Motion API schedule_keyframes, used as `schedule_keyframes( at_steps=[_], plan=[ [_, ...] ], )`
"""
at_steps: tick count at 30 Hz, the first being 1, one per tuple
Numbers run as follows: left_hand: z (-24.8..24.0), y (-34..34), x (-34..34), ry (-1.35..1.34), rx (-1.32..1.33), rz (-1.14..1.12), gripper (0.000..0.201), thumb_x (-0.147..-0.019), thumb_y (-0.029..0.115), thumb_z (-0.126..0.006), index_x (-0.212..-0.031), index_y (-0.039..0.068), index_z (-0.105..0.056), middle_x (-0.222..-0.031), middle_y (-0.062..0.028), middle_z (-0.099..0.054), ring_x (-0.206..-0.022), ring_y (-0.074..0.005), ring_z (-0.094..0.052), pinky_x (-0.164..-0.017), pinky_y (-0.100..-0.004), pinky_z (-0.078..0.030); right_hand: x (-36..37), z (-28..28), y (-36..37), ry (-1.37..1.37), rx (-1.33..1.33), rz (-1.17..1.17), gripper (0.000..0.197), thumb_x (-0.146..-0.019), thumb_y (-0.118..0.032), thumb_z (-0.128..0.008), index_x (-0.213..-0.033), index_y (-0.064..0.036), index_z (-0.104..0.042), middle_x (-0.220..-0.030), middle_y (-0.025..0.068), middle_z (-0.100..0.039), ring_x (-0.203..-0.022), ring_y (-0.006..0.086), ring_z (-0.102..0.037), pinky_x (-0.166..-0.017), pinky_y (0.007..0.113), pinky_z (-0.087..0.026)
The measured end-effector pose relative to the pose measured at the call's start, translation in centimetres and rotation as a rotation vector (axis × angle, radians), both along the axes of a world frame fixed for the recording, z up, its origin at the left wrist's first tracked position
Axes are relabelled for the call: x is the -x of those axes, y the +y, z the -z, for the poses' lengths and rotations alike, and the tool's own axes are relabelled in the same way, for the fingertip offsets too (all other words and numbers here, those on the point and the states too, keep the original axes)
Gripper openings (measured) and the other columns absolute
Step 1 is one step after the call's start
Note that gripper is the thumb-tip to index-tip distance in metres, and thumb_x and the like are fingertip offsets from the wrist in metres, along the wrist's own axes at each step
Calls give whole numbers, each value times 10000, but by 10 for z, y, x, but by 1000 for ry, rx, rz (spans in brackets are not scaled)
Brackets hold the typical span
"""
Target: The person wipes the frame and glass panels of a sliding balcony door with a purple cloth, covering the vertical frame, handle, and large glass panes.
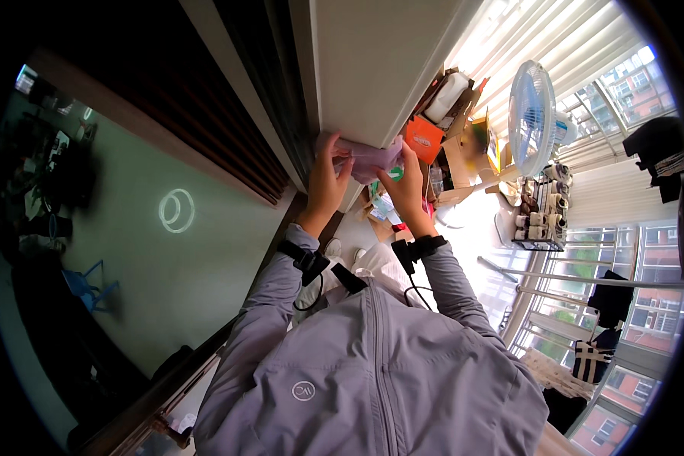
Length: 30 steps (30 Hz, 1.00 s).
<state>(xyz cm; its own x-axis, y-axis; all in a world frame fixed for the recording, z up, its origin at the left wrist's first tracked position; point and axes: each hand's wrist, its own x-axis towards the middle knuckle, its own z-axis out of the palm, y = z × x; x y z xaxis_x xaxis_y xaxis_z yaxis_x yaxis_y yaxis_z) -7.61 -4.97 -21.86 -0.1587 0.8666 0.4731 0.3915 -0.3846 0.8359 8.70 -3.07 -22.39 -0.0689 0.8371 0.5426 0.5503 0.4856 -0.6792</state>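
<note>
A pale purple cloth (366, 156) is bunched between my two hands, at the lower end of a white wall or pillar face (380, 68). My left hand (324, 190) grips its left side, thumb and fingers closing on the fabric. On the other side my right hand (407, 190) pinches the right end near the wall's corner. Both arms reach forward in grey sleeves, with a black strap and device on each wrist. Whether the cloth presses flat on the wall is hard to make out.
Right of the wall stand open cardboard boxes (456, 167), an orange box (424, 139) and a white-and-blue standing fan (532, 118). Farther right are a shoe rack (541, 228), windows and hanging clothes (612, 299). At left, beyond a dark frame, is a blue chair (88, 286).
</note>
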Motion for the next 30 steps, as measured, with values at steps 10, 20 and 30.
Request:
schedule_keyframes(
  at_steps=[10,20,30],
  plan=[
    [-5,-105,-2,229,224,-387,238,-782,84,-591,-990,111,-479,-666,-66,-620,-602,-265,-622,-494,-338,-467,-3,-17,-41,18,214,-534,253,-660,20,-641,-872,-12,-506,-856,114,-572,-761,255,-534,-728,295,-421],
    [-91,-393,18,444,-116,-1254,268,-750,16,-619,-990,18,-501,-821,-102,-598,-714,-241,-599,-651,-302,-470,119,-99,-217,62,291,-1457,248,-665,-41,-635,-904,-5,-584,-835,116,-601,-814,276,-586,-718,306,-463],
    [-129,-441,103,100,-401,-1298,335,-824,30,-510,-1134,-14,-391,-1061,-166,-506,-942,-231,-527,-831,-303,-409,214,-137,-343,463,343,-1454,282,-732,13,-560,-1000,-5,-476,-990,155,-503,-804,269,-537,-728,315,-440]
  ],
)
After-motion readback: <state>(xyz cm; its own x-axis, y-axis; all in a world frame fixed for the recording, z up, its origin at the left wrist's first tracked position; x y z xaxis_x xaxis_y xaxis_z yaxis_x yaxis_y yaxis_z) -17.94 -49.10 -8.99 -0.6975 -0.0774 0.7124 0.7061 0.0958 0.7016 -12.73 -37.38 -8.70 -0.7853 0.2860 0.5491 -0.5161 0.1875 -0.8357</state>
